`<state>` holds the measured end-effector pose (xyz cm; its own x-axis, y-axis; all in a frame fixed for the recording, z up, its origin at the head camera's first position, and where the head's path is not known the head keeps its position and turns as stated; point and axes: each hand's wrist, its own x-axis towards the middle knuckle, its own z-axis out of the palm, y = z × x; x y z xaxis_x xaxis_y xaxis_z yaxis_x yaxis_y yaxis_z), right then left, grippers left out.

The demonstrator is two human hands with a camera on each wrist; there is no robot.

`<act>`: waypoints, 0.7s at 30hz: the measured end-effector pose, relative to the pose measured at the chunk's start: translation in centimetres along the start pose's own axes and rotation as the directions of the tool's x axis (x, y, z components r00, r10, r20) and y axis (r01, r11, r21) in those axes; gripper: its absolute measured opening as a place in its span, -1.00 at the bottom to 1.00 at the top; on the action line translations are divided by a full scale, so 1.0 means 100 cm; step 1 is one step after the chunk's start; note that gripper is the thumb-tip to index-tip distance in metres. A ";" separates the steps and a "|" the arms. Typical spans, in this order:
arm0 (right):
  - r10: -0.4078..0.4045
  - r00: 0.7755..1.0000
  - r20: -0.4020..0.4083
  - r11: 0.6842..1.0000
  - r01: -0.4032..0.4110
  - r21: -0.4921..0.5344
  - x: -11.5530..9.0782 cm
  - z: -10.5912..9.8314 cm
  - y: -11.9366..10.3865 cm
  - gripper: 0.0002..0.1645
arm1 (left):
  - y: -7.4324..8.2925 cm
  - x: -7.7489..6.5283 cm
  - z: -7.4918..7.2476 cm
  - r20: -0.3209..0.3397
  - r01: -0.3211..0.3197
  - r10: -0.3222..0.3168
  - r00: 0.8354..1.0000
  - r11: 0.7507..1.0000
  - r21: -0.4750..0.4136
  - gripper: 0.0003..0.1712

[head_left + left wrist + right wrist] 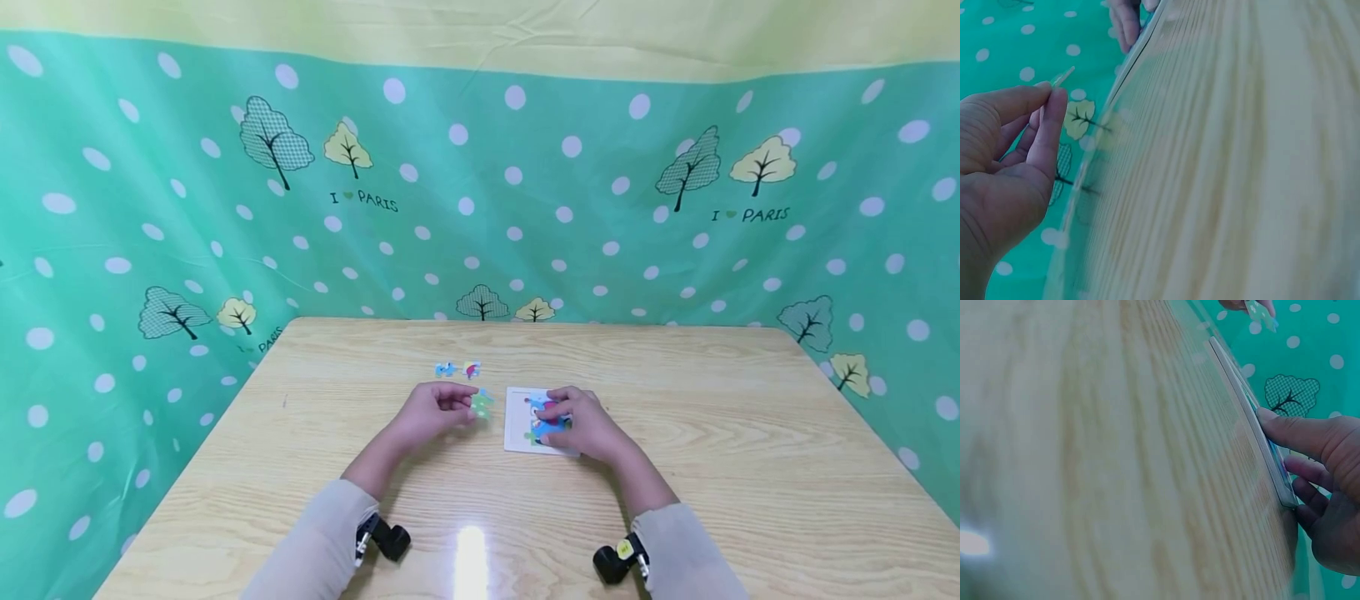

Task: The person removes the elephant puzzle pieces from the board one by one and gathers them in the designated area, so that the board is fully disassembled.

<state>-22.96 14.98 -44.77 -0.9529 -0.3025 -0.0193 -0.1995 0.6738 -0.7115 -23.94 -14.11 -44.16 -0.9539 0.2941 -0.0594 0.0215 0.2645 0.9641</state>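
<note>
– Your left hand point(433, 408) is pinching a green puzzle piece point(481, 406) beside the white tray point(517, 429).
– Yes, though the left wrist view is showing only its edge, the head view its face. Your right hand point(591, 425) is touching the tray; whether it's gripping, I can't tell.

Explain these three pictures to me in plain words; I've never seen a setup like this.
There is no robot here, just a person's two bare hands at a wooden table. The wide picture comes from the person's head, looking forward and down. The other two come from black wrist cameras, so the table looks tilted. The left hand pinches a mostly green puzzle piece. The right hand rests on a white puzzle tray with pieces in it. Beyond the left hand, a blue piece and a piece with red lie on the table.
</note>
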 end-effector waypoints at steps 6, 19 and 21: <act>-0.003 1.000 0.003 1.000 0.003 0.009 -0.001 0.000 0.000 -0.63 | -0.002 -0.004 -0.009 -0.038 0.006 -0.007 0.999 1.000 -0.026 -0.56; -0.007 1.000 0.004 1.000 0.007 0.022 -0.002 -0.001 -0.001 -0.63 | -0.007 -0.011 -0.034 -0.111 0.014 -0.027 0.993 0.993 -0.116 -0.52; -0.012 1.000 0.003 1.000 0.012 0.018 -0.002 -0.001 -0.001 -0.63 | -0.007 -0.012 -0.038 -0.121 0.016 -0.031 0.992 0.991 -0.130 -0.51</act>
<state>-22.73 15.06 -44.65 -0.9498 -0.3126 -0.0132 -0.2066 0.6583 -0.7239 -23.93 -18.10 -43.74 -0.9833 0.1726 -0.0580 -0.0324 0.1475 0.9885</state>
